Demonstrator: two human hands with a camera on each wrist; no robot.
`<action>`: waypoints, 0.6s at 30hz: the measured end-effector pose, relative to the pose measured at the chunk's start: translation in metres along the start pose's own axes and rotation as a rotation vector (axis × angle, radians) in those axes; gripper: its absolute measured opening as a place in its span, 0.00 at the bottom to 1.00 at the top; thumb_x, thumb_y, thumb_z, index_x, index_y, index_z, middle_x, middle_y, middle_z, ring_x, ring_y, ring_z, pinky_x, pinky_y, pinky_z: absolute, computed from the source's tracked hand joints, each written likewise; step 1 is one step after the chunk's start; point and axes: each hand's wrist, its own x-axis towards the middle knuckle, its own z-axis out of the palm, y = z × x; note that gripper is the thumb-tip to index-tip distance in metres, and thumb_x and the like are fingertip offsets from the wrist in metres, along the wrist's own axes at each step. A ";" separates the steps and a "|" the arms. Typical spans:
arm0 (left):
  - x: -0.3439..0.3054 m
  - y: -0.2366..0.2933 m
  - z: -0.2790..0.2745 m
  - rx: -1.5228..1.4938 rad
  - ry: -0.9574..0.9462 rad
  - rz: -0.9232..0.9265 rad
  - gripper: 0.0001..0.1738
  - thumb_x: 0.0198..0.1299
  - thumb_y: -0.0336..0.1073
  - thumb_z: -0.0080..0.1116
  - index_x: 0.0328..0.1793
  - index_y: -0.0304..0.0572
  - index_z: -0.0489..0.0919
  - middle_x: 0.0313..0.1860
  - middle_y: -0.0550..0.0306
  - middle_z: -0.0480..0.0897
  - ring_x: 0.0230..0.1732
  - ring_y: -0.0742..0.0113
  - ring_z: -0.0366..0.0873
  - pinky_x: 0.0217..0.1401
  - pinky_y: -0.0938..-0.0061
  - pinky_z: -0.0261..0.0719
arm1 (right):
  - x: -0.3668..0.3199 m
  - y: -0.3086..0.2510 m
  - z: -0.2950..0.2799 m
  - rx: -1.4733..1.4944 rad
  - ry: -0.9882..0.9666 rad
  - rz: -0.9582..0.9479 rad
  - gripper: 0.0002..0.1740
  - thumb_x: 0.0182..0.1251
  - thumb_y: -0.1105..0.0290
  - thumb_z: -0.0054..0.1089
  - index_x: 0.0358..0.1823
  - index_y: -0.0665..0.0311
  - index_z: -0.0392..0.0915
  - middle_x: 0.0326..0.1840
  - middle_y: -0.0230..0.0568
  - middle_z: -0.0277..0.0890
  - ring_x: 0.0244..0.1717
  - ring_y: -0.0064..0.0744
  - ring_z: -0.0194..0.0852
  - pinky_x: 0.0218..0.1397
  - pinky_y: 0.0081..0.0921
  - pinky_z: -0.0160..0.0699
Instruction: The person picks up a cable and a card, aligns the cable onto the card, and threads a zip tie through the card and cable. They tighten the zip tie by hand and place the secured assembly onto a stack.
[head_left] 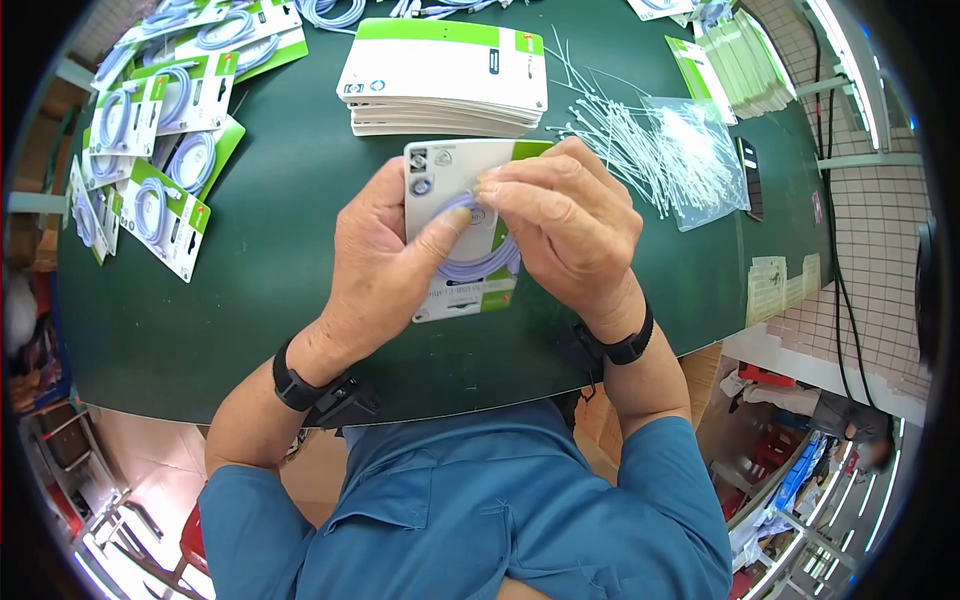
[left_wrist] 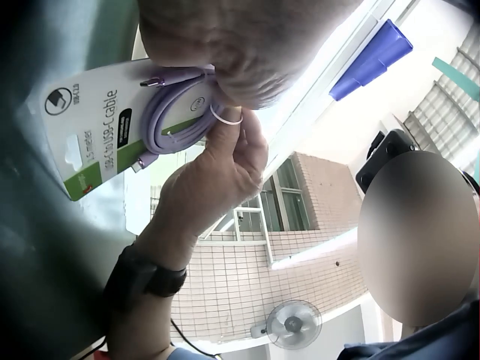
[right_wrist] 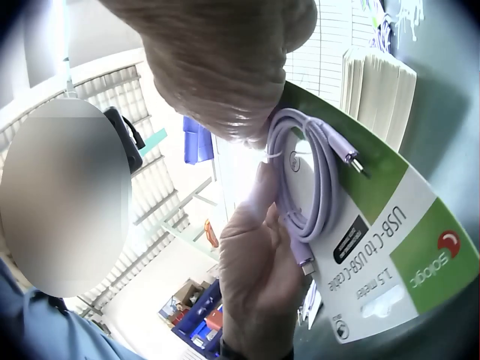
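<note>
The left hand (head_left: 375, 265) grips a white and green card (head_left: 435, 165) by its left side, its thumb pressing on a coiled lilac cable (head_left: 480, 265) that lies against the card. At the top of the coil the right hand (head_left: 575, 225) pinches with thumb and fingertips. In the left wrist view a thin white tie (left_wrist: 227, 120) loops near the fingertips of the right hand (left_wrist: 206, 184), beside the coil (left_wrist: 166, 124). The right wrist view shows the cable's metal plug (right_wrist: 355, 163) lying over the printed card (right_wrist: 375, 247).
A stack of cards (head_left: 440, 75) stands behind the hands. Loose white ties (head_left: 640, 150) lie at the right on a clear bag (head_left: 715, 205), with a dark phone (head_left: 752, 180) beside it. Carded cables (head_left: 150, 210) pile up at the left; more cards (head_left: 745, 65) stand at the back right.
</note>
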 end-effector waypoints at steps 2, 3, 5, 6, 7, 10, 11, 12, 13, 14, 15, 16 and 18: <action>-0.002 0.001 0.001 0.087 -0.026 0.040 0.19 0.73 0.27 0.65 0.67 0.31 0.77 0.59 0.49 0.88 0.58 0.69 0.86 0.62 0.71 0.85 | 0.001 0.000 -0.001 0.014 0.015 0.025 0.18 0.52 0.84 0.79 0.44 0.61 0.89 0.42 0.39 0.90 0.35 0.34 0.85 0.33 0.25 0.82; -0.002 0.001 0.001 0.087 -0.027 0.041 0.19 0.73 0.27 0.65 0.67 0.31 0.77 0.59 0.49 0.88 0.58 0.69 0.86 0.62 0.71 0.85 | 0.003 -0.002 -0.003 0.012 -0.015 0.031 0.18 0.52 0.84 0.79 0.44 0.61 0.89 0.42 0.39 0.90 0.35 0.34 0.85 0.33 0.25 0.82; -0.002 -0.002 0.000 0.070 -0.016 0.034 0.19 0.73 0.27 0.66 0.66 0.31 0.77 0.59 0.49 0.88 0.57 0.70 0.86 0.61 0.71 0.86 | 0.006 -0.004 -0.006 0.007 -0.074 0.040 0.17 0.53 0.84 0.78 0.44 0.61 0.88 0.41 0.39 0.90 0.34 0.34 0.85 0.32 0.24 0.82; -0.001 -0.003 0.000 0.062 -0.011 0.031 0.19 0.72 0.28 0.66 0.66 0.32 0.77 0.58 0.49 0.88 0.57 0.70 0.86 0.61 0.71 0.86 | 0.006 -0.004 -0.006 0.005 -0.072 0.037 0.17 0.53 0.84 0.78 0.44 0.61 0.88 0.41 0.39 0.90 0.34 0.34 0.85 0.32 0.24 0.82; 0.000 -0.003 0.000 0.062 -0.012 0.033 0.19 0.72 0.28 0.66 0.66 0.32 0.77 0.58 0.49 0.88 0.57 0.70 0.86 0.61 0.71 0.86 | 0.005 -0.004 -0.007 -0.012 -0.085 0.020 0.17 0.53 0.83 0.78 0.44 0.61 0.88 0.41 0.40 0.90 0.34 0.34 0.85 0.32 0.24 0.82; 0.000 -0.003 0.000 0.085 -0.005 0.044 0.18 0.72 0.28 0.67 0.65 0.32 0.78 0.57 0.50 0.88 0.55 0.70 0.87 0.60 0.71 0.87 | 0.004 -0.003 -0.007 -0.044 -0.111 -0.013 0.16 0.52 0.83 0.78 0.43 0.61 0.88 0.42 0.40 0.90 0.33 0.34 0.85 0.31 0.25 0.82; 0.000 -0.002 0.000 0.086 -0.005 0.043 0.18 0.72 0.28 0.67 0.65 0.32 0.78 0.57 0.50 0.88 0.55 0.70 0.87 0.60 0.71 0.87 | 0.004 -0.003 -0.007 -0.048 -0.105 -0.019 0.16 0.52 0.82 0.79 0.43 0.61 0.89 0.41 0.39 0.90 0.33 0.34 0.84 0.31 0.25 0.81; 0.000 -0.001 0.001 0.077 0.000 0.044 0.19 0.72 0.28 0.67 0.65 0.32 0.78 0.57 0.50 0.88 0.55 0.70 0.87 0.60 0.71 0.87 | 0.004 -0.003 -0.007 -0.053 -0.100 -0.024 0.16 0.52 0.82 0.79 0.42 0.61 0.89 0.41 0.39 0.90 0.32 0.33 0.84 0.31 0.25 0.81; 0.000 0.000 0.001 0.069 0.004 0.044 0.19 0.72 0.28 0.67 0.65 0.32 0.78 0.57 0.50 0.89 0.55 0.70 0.87 0.60 0.71 0.87 | 0.004 -0.004 -0.008 -0.057 -0.093 -0.027 0.15 0.52 0.81 0.79 0.42 0.61 0.89 0.41 0.39 0.90 0.32 0.33 0.84 0.30 0.25 0.81; 0.000 0.000 0.001 0.062 0.008 0.044 0.19 0.72 0.28 0.67 0.65 0.32 0.78 0.56 0.50 0.89 0.55 0.69 0.87 0.60 0.71 0.87 | 0.005 -0.004 -0.008 -0.056 -0.091 -0.023 0.15 0.52 0.81 0.79 0.42 0.61 0.89 0.41 0.39 0.90 0.32 0.33 0.84 0.30 0.25 0.81; 0.000 0.000 0.001 0.066 0.007 0.039 0.19 0.72 0.28 0.67 0.65 0.32 0.78 0.56 0.50 0.89 0.55 0.69 0.87 0.60 0.71 0.87 | 0.008 -0.005 -0.010 -0.074 -0.114 -0.009 0.15 0.52 0.81 0.79 0.42 0.62 0.89 0.40 0.38 0.89 0.31 0.33 0.83 0.30 0.25 0.80; 0.000 0.000 0.000 0.083 0.000 0.035 0.19 0.71 0.28 0.68 0.65 0.32 0.78 0.56 0.50 0.89 0.55 0.69 0.87 0.60 0.71 0.87 | 0.010 -0.006 -0.011 -0.093 -0.135 0.009 0.15 0.52 0.81 0.79 0.43 0.62 0.89 0.39 0.37 0.88 0.31 0.33 0.83 0.30 0.25 0.80; 0.000 0.000 -0.002 0.125 -0.020 0.024 0.19 0.71 0.28 0.68 0.65 0.32 0.78 0.56 0.50 0.89 0.55 0.69 0.87 0.60 0.71 0.87 | 0.011 -0.007 -0.013 -0.109 -0.145 0.037 0.15 0.53 0.80 0.79 0.43 0.62 0.89 0.38 0.36 0.87 0.30 0.33 0.82 0.29 0.25 0.80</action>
